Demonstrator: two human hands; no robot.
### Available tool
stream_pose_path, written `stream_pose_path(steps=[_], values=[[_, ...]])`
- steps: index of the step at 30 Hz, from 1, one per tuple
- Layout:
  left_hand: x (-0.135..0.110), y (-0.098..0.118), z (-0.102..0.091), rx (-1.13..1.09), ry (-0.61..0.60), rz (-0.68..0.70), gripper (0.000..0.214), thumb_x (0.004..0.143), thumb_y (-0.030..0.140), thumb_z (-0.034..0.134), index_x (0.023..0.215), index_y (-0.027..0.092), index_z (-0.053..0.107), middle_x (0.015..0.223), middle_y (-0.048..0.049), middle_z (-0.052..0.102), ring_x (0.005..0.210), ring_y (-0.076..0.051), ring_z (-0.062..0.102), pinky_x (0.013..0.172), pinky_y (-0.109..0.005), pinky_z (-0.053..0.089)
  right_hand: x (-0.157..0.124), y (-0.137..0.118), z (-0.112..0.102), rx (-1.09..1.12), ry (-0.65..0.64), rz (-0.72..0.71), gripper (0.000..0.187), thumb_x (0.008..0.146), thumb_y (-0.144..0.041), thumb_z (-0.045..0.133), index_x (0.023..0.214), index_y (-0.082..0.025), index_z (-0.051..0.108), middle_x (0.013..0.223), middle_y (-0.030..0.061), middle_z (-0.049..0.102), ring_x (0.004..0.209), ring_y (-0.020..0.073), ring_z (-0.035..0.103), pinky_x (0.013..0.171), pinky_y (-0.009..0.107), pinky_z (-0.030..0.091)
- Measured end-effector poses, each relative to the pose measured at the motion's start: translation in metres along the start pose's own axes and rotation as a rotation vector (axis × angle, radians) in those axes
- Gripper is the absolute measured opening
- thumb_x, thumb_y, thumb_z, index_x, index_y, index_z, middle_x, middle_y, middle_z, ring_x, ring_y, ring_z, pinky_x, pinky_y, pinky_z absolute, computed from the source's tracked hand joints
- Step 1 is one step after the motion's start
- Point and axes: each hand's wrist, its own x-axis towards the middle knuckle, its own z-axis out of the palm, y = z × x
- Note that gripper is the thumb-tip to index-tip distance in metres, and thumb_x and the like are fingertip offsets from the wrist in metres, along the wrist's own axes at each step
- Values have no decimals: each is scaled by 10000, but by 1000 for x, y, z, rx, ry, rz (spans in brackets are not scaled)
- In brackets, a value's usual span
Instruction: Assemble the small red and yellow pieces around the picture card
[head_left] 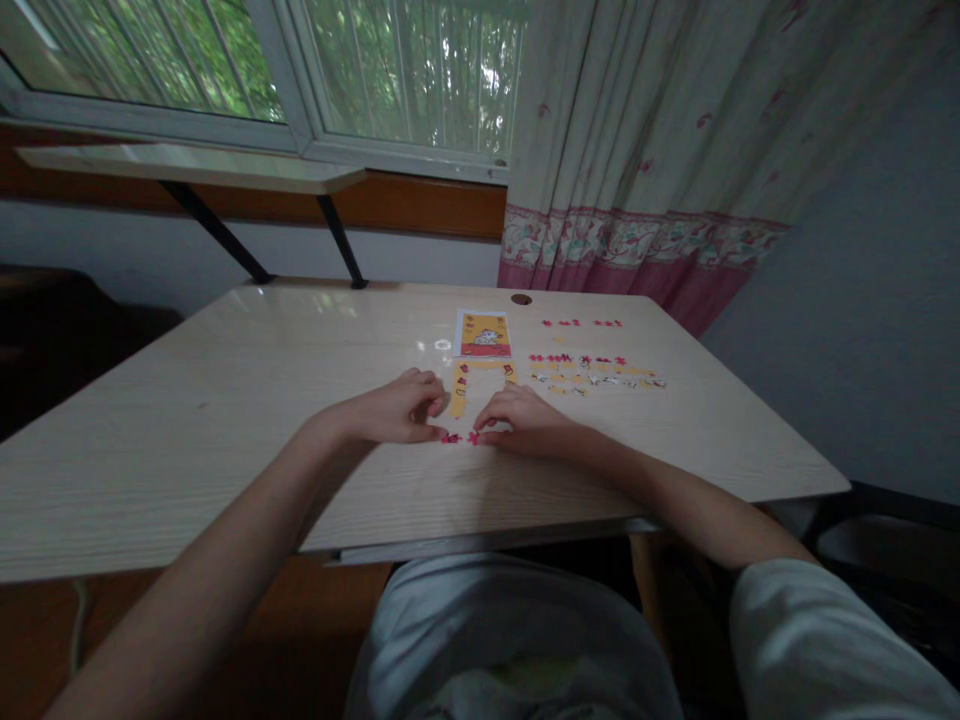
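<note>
Low over the front of the desk, my left hand (415, 405) has its fingers curled and its thumb at the left end of a short row of red puzzle pieces (451, 438). My right hand (525, 418) has thumb and forefinger brought together on a single red puzzle piece (473, 438), just right of that row with a small gap between. Behind both hands lies a partly assembled yellow puzzle border (459, 392), its right side partly covered by my right hand. Beyond it is a picture card (484, 335) showing a white animal on yellow and red.
Loose red pieces (556, 358) lie in rows at the right, with yellow and white pieces (600, 378) nearer me. More red pieces (561, 323) sit farther back. A raised shelf (195, 165) stands at the back left, and a curtain (637, 150) hangs behind the desk (225, 420).
</note>
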Motion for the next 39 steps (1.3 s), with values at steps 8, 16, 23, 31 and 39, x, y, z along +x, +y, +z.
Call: stream_pose_path(steps=[8, 16, 23, 31, 39], values=[[2, 1, 1, 35, -7, 8, 277, 751, 417, 619, 708, 174, 492, 753, -12, 517, 763, -176, 461, 752, -302, 349, 1, -2, -2, 95, -22, 42, 130, 823, -267, 637, 906, -177, 680, 922, 50, 676, 924, 181, 555, 867, 317, 366], [1, -1, 3, 23, 18, 45, 281, 760, 429, 609, 702, 181, 492, 723, 1, 518, 743, -165, 461, 740, -290, 352, 1, -3, 0, 151, -2, 57, 103, 801, -241, 639, 874, -171, 619, 909, 45, 634, 885, 167, 534, 849, 310, 384], [2, 0, 4, 6, 5, 23, 271, 752, 410, 626, 695, 174, 507, 731, -8, 516, 749, -173, 463, 754, -303, 345, -2, -9, -4, 232, 2, 69, 78, 785, -190, 620, 859, -181, 597, 850, 22, 635, 862, 155, 534, 788, 279, 399], [1, 10, -3, -202, 111, 47, 230, 826, 374, 552, 744, 168, 612, 822, -34, 583, 829, -170, 518, 793, -300, 399, 5, -2, 3, 502, 202, 143, 150, 807, -262, 616, 934, -190, 651, 817, 2, 659, 758, 112, 589, 731, 244, 429], [6, 18, 1, -411, 206, 23, 254, 831, 396, 564, 793, 172, 676, 810, -37, 598, 765, -150, 541, 711, -285, 440, 12, -9, 13, 795, 360, 280, 248, 706, -329, 716, 880, -183, 617, 752, 1, 673, 685, 118, 613, 639, 240, 443]])
